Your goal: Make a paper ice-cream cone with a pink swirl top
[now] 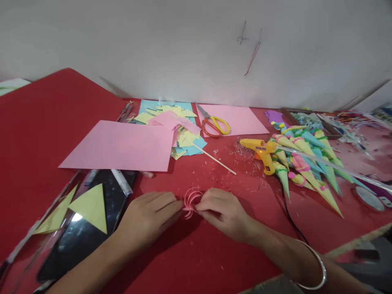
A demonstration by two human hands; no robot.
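Note:
Between my two hands is a small piece of pink paper (192, 200) cut into thin strips that curl up into loops. My left hand (153, 212) pinches its left end with closed fingertips. On the other side, my right hand (222, 210) grips the right end between thumb and fingers. Both hands are low over the red tabletop (196, 257). Beyond them lies a thin wooden stick (219, 160). A yellow glue gun (261, 153) with a long clear glue stick rests to the right, beside several pastel paper cones (303, 159).
Scissors (214, 124) lie partly on a pink sheet (245, 118) at the back. Another pink sheet (122, 147) lies left, near yellow and blue paper scraps (186, 141). Yellow paper pieces (92, 208) rest on a dark glossy device (76, 245). A black cord (288, 208) runs right of my hand.

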